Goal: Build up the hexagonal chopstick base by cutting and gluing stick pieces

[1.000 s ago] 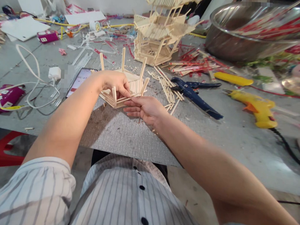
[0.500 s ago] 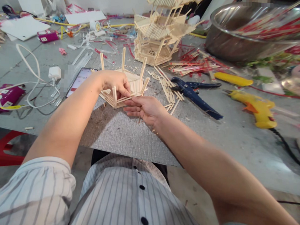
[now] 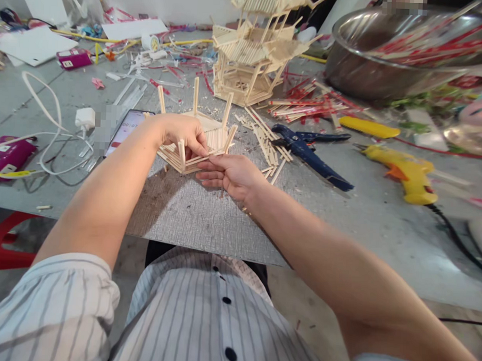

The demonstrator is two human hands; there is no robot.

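In front of me on the table stands a small frame of wooden sticks [image 3: 171,159], with several upright posts around a many-sided base. My left hand [image 3: 189,134] reaches over it from the left, thumb and fingers pinching a thin wooden stick [image 3: 200,158] along the near side. At the stick's right end, my right hand [image 3: 237,175] grips it between thumb and forefinger, the other fingers stretched out below. Part of the frame is hidden behind my left hand and wrist.
A tiered stick pavilion [image 3: 250,58] rises behind. Loose sticks [image 3: 266,141], navy cutting pliers [image 3: 312,154], a yellow knife [image 3: 369,127] and a yellow glue gun [image 3: 405,171] lie to the right. A metal basin [image 3: 350,68] stands back right. A phone [image 3: 125,130] and cables lie left.
Both hands keep their grip on the stick at the frame's near side. The whole view has shifted slightly; no object has visibly moved on the table.
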